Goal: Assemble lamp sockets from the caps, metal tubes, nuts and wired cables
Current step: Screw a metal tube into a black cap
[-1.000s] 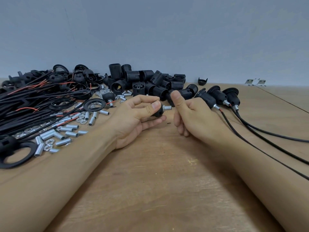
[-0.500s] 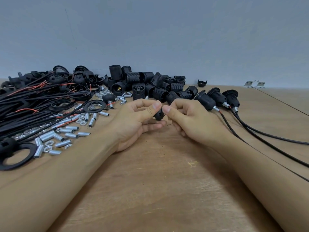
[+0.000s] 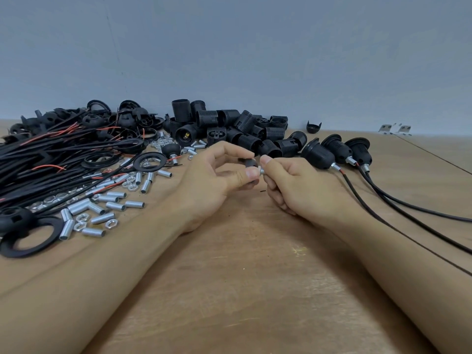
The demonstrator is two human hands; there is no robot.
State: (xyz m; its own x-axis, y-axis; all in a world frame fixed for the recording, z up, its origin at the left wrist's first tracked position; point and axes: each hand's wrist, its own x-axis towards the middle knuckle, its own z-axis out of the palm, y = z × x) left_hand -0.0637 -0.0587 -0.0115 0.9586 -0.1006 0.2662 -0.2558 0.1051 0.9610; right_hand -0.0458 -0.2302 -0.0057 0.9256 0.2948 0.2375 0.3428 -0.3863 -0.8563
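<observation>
Bare wooden table [image 3: 242, 290] lies open in front of and between the forearms, with only specks on it. To the left, passage is crowded by scattered metal tubes [image 3: 112, 199] and nuts [image 3: 111, 223], a large black ring [image 3: 28, 238] and the tangle of wired cables [image 3: 51, 159]. Behind the hands the pile of black socket bodies [image 3: 242, 129] blocks the way to the wall, while on the right three assembled sockets [image 3: 337, 152] and their trailing cords [image 3: 408, 213] cross the table just beside the right forearm.

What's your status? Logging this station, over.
Left hand grips small black plastic cap. Right hand pinches short silver metal tube at the cap. Nothing in the way.
</observation>
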